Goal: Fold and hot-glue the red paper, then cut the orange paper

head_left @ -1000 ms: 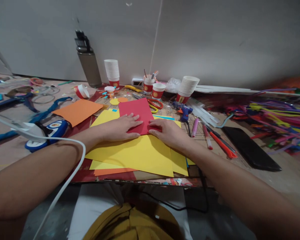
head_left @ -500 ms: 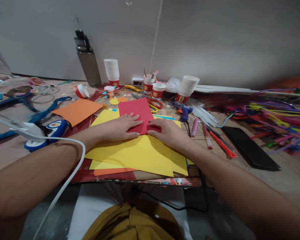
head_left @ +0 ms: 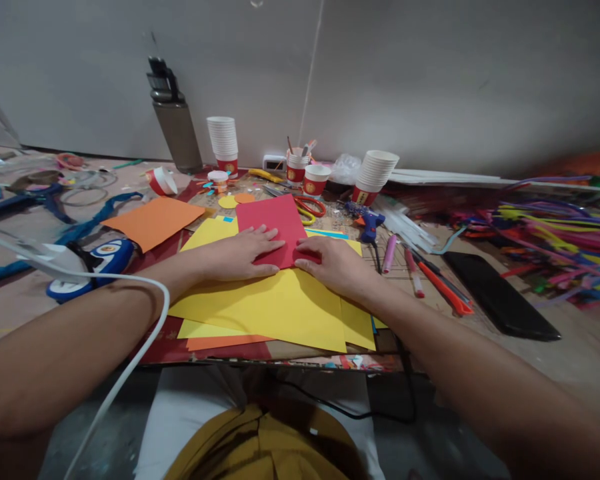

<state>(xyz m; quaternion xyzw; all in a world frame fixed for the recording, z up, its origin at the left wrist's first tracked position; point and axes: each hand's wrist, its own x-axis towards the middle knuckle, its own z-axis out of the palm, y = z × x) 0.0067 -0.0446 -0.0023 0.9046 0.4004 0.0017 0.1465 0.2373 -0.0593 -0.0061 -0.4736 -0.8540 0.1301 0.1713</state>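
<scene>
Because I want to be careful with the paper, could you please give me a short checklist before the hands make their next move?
1. Left hand on the red sheet: ok, fingers spread over it.
2. Right hand at the red sheet: ok, at its right edge; firm grip, cannot tell.
3. Red sheet over the yellow paper: ok.
4. White cable clear of the left forearm: not ok, it crosses the forearm in this view.
5. Blue glue gun off the paper: ok, to its right.
6. Glue gun cool: cannot tell.
</scene>
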